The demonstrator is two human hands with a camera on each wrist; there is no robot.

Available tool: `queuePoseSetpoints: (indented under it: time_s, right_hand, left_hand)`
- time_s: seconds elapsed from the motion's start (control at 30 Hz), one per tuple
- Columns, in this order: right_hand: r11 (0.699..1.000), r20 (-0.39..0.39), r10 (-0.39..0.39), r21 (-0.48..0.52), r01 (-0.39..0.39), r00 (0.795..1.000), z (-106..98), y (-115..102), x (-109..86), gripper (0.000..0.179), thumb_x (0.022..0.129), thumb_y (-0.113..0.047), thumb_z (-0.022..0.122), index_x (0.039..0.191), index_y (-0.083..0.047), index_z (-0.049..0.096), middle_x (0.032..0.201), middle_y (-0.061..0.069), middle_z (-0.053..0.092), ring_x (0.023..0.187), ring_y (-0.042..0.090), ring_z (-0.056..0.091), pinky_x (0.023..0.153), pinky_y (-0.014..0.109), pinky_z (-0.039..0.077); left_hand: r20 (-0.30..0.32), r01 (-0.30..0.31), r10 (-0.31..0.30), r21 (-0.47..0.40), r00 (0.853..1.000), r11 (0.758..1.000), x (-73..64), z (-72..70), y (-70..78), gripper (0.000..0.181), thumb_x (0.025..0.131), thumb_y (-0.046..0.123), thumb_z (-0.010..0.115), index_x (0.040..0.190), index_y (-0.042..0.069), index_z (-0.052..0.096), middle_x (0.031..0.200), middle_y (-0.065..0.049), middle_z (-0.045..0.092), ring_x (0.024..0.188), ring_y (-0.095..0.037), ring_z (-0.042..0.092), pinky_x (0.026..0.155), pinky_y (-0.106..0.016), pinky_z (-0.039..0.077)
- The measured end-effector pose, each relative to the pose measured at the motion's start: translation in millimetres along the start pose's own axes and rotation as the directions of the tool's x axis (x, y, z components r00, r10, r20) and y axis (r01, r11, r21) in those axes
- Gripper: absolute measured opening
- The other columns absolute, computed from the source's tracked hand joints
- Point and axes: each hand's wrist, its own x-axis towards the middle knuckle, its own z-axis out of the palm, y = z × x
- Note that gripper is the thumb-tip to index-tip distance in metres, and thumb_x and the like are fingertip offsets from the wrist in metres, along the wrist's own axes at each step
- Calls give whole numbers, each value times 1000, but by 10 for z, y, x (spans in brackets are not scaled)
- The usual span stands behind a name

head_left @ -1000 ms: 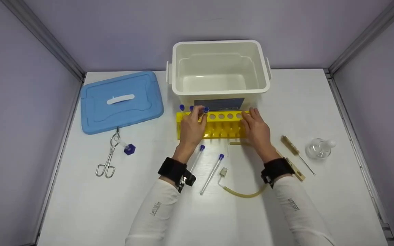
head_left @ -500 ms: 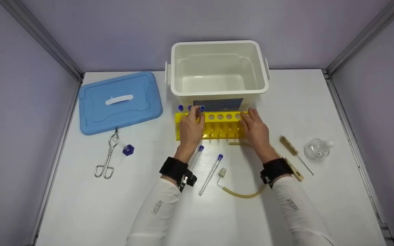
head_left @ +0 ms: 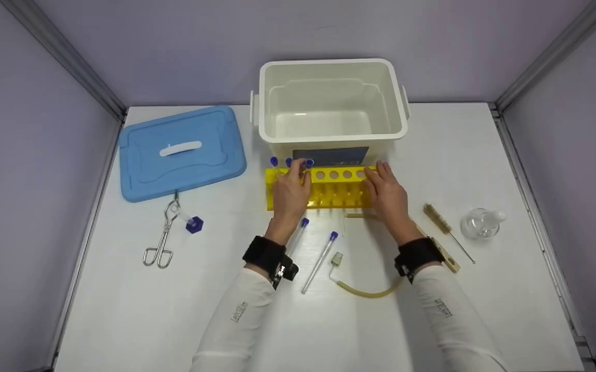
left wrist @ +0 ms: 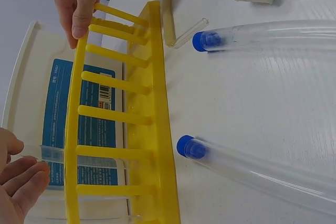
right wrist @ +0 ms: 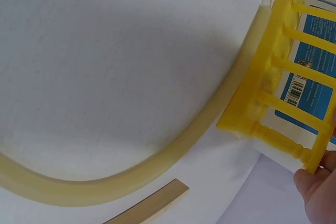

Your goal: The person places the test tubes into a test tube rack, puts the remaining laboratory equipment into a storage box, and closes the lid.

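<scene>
A yellow test tube rack (head_left: pixel 336 187) stands in front of the white bin. My left hand (head_left: pixel 291 196) pinches a blue-capped test tube (head_left: pixel 309 163) near its top. In the left wrist view, the clear body of that test tube (left wrist: pixel 52 154) passes down through the rack. Two more blue-capped tubes (head_left: pixel 274 161) stand at the rack's left end, partly behind the hand. My right hand (head_left: pixel 390 199) grips the rack's right end, thumb on the near side of the top bar in the right wrist view. Two capped test tubes (head_left: pixel 320 262) lie on the table before the rack.
Behind the rack is an open white bin (head_left: pixel 334 138). Left lie a blue lid (head_left: pixel 184 170), metal tongs (head_left: pixel 162 240) and a purple-based tube (head_left: pixel 194 224). Rubber tubing (head_left: pixel 370 294), a bottle brush (head_left: pixel 437 218), a wooden piece (head_left: pixel 448 256) and a glass bottle (head_left: pixel 480 225) lie right.
Both hands stay at the rack. The pinched test tube's cap shifts very slightly; the whole scene moves a little with the head camera.
</scene>
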Motion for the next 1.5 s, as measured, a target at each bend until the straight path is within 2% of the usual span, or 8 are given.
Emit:
queuePoseSetpoints:
  time_s: [0.17, 0.27, 0.4, 0.67, 0.87, 1.17, 1.33, 1.5]
  right_hand:
    - [1000, -8, 1, 0, -1, 1000, -2, 3, 4, 42, 103, -26, 51, 143, -12, 54, 156, 18, 39, 149, 34, 34, 117, 52, 35]
    - [1000, 2, 9, -2, -9, 1000, -1, 15, 3, 42, 104, -27, 50, 143, -12, 53, 157, 18, 39, 149, 34, 34, 117, 52, 34]
    - [1000, -2, 4, 4, -4, 1000, -4, 39, 2, 43, 104, -28, 50, 143, -12, 54, 156, 18, 40, 148, 35, 34, 117, 53, 35]
    - [1000, -32, -19, 3, 19, 999, 17, 48, 10, 41, 103, -27, 52, 141, -10, 56, 153, 22, 43, 146, 36, 38, 115, 53, 37]
    - [1000, -12, -6, 4, 6, 1000, 11, 45, 7, 42, 104, -28, 50, 142, -11, 55, 154, 21, 41, 147, 36, 36, 116, 53, 36]
    - [999, -35, -33, -2, 33, 999, 9, 75, -1, 41, 104, -27, 51, 141, -10, 56, 153, 22, 43, 146, 37, 38, 113, 54, 39]
    - [1000, 5, 3, -6, -3, 1000, 1, 59, -5, 43, 104, -29, 50, 144, -12, 53, 156, 19, 39, 148, 35, 34, 115, 53, 37]
    - [1000, -8, 0, 0, 0, 1000, -7, 66, 2, 43, 104, -29, 51, 143, -12, 54, 155, 20, 40, 148, 35, 35, 115, 53, 37]
  left_hand:
    - [-10, 17, -18, -23, 1000, 1000, -17, -46, 45, 30, 96, 15, 63, 125, 7, 65, 107, -11, 77, 58, -16, 62, 52, -23, 46]
    - [-26, 14, -15, -47, 1000, 999, -30, -84, 79, 28, 96, 14, 63, 122, 6, 66, 109, -11, 77, 73, -20, 71, 65, -27, 57]
    - [-53, -14, 11, -66, 999, 998, -45, -159, 125, 21, 96, 15, 62, 113, 6, 70, 103, -10, 77, 88, -24, 75, 78, -32, 60]
    - [-106, -74, 62, -120, 992, 990, -93, -376, 150, 16, 96, 16, 63, 101, 5, 73, 91, -8, 78, 82, -20, 74, 76, -30, 60]
    - [-118, -66, 51, -134, 992, 989, -192, -512, 21, 16, 94, 17, 66, 100, 4, 73, 90, -8, 78, 78, -18, 74, 72, -28, 60]
    - [-101, 17, -25, -77, 995, 997, -304, -625, -248, 15, 93, 16, 66, 100, 5, 73, 88, -10, 77, 75, -19, 73, 71, -30, 61]
    - [-17, 118, -118, -7, 993, 993, -376, -608, -381, 18, 93, 16, 66, 106, 6, 72, 95, -9, 76, 80, -22, 72, 76, -32, 60]
    - [80, 201, -206, 74, 975, 977, -452, -574, -497, 23, 92, 18, 67, 112, 7, 70, 100, -10, 74, 84, -24, 71, 78, -35, 59]
